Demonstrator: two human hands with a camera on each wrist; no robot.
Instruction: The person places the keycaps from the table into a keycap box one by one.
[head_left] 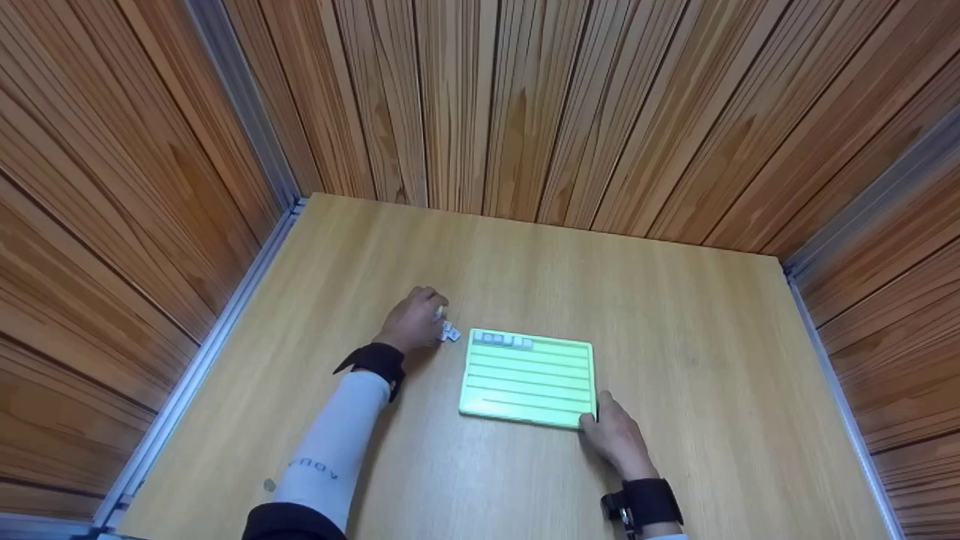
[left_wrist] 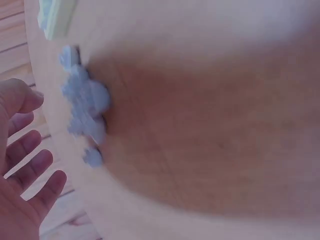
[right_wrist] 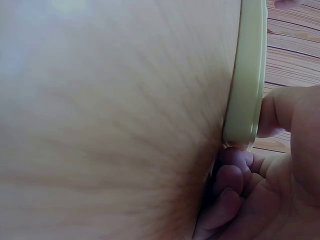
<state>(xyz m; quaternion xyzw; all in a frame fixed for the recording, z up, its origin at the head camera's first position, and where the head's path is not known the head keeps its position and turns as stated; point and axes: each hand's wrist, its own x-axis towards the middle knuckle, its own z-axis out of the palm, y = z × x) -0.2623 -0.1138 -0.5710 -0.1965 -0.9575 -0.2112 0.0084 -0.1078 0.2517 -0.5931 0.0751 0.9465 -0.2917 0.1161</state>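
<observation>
You have a pale wood-grain table (head_left: 712, 337) in front of you, boxed in by walls of brown wooden planks (head_left: 517, 105), with grey metal strips (head_left: 204, 360) along its side edges. The light-green board (head_left: 529, 390) lies near the middle of the table between your hands, slightly askew; it is rectangular, with a raised rim and straight ridges dividing it into long rows. A short line of small pale blocks (head_left: 502, 340) fills the left part of its far row. Your right hand (head_left: 616, 439) pinches the board's near right corner, thumb on top. Your left hand (head_left: 412, 321) is beyond the board's left side, beside a cluster of loose blocks (left_wrist: 86, 100). From the head view you see only a few of these, the rest hidden by that hand; the left wrist view shows the whole blurred heap, and your fingers apart, loosely bent, holding nothing. The right wrist view alone shows your curled fingers against the board's edge, below the thumb.
</observation>
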